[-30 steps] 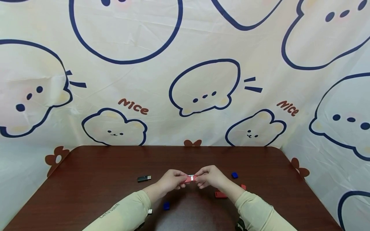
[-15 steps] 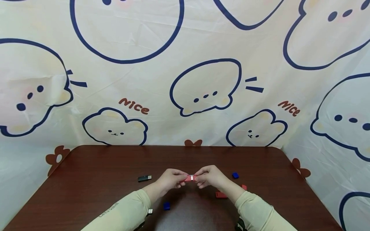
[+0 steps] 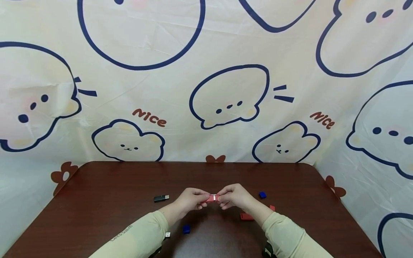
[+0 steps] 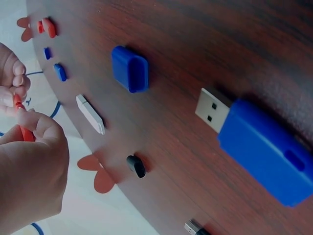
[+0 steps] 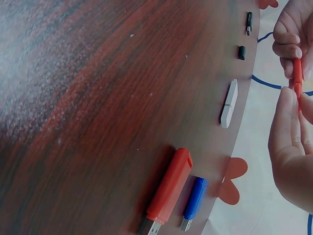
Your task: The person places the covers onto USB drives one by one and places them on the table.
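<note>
- On my head view, a slim red plastic stick with a pale silvery band point(image 3: 212, 198) sits between the two hands, raised above the counter point(image 3: 119, 182).
- My left hand point(image 3: 191, 199) pinches one end of it between thumb and fingers; my right hand point(image 3: 235, 196) pinches the other end the same way.
- Near my left forearm I see a blue plastic USB stick with a silver plug point(image 4: 269, 149) and an open-ended blue plastic cap point(image 4: 129, 69).
- Farther off lie a flat white stick point(image 4: 90, 115), a rounded black cap point(image 4: 136, 166) and a black USB stick point(image 3: 160, 198).
- On the right, a thick red USB stick point(image 5: 168, 188) lies just beside a smaller blue USB stick point(image 5: 195, 199).
</note>
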Motion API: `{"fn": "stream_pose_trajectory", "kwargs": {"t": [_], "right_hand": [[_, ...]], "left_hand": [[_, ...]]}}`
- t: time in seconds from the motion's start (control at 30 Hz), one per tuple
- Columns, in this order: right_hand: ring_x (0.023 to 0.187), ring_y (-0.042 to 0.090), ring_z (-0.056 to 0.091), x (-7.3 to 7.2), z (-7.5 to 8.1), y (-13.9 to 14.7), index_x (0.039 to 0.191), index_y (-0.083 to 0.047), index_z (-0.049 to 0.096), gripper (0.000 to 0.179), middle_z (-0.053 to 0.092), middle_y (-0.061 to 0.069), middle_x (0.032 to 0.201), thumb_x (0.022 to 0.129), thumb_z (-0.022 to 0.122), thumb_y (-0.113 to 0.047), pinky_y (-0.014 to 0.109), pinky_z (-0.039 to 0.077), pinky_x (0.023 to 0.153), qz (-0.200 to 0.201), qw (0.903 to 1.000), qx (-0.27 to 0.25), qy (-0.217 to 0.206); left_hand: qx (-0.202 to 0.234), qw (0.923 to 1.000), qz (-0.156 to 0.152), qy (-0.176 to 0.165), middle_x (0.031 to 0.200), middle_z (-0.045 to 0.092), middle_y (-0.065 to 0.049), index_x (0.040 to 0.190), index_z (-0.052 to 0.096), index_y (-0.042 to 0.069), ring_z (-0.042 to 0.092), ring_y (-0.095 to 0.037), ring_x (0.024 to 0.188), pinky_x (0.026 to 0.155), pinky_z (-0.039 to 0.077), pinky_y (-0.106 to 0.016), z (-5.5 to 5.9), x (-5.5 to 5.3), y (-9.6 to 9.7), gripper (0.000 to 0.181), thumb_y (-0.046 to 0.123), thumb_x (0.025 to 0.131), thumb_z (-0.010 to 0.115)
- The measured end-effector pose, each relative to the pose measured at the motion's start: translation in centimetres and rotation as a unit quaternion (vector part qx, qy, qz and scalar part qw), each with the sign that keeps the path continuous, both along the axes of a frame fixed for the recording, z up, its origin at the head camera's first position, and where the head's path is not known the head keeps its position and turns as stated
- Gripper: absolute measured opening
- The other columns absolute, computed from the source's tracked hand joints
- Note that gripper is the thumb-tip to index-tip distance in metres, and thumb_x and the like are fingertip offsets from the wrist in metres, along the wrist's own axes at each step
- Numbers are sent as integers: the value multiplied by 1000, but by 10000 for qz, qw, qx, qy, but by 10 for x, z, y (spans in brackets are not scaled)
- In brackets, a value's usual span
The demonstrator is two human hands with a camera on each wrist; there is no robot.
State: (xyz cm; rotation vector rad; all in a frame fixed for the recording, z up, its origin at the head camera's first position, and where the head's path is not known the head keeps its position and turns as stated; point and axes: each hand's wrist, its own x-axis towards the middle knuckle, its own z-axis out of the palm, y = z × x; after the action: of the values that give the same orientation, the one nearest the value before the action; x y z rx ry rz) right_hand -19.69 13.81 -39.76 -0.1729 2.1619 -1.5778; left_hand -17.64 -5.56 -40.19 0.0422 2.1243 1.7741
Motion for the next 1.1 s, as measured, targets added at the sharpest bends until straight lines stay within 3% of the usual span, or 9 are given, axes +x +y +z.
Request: {"fn": "stream_pose_trajectory", "kwargs": {"t": [0.6,0.93,1.1], "right_hand": [[58,10,62,0,-1,1,100,8,65,21,68,13,76,84,66,-6,32,57,66,91,9999,-66,44],[59,10,62,1,0,2,99,9,65,21,67,9,74,84,65,-5,30,57,65,145,9998,-88,43],[59,10,62,0,-1,2,100,9,65,20,67,9,73,85,65,-4,30,57,65,144,9999,-84,23]], "left_hand": [[240,9997,63,-39,77,64,-6,109,63,-10,55,-4,59,58,48,-17,-3,1,2,28,11,91,59],[245,9996,130,-26,70,64,-3,106,65,-9,54,-5,57,56,47,-17,-4,1,4,26,11,90,61],[215,9996,165,-44,77,65,-8,107,65,-9,55,-5,58,57,49,-18,-5,0,5,27,11,89,62]]}}
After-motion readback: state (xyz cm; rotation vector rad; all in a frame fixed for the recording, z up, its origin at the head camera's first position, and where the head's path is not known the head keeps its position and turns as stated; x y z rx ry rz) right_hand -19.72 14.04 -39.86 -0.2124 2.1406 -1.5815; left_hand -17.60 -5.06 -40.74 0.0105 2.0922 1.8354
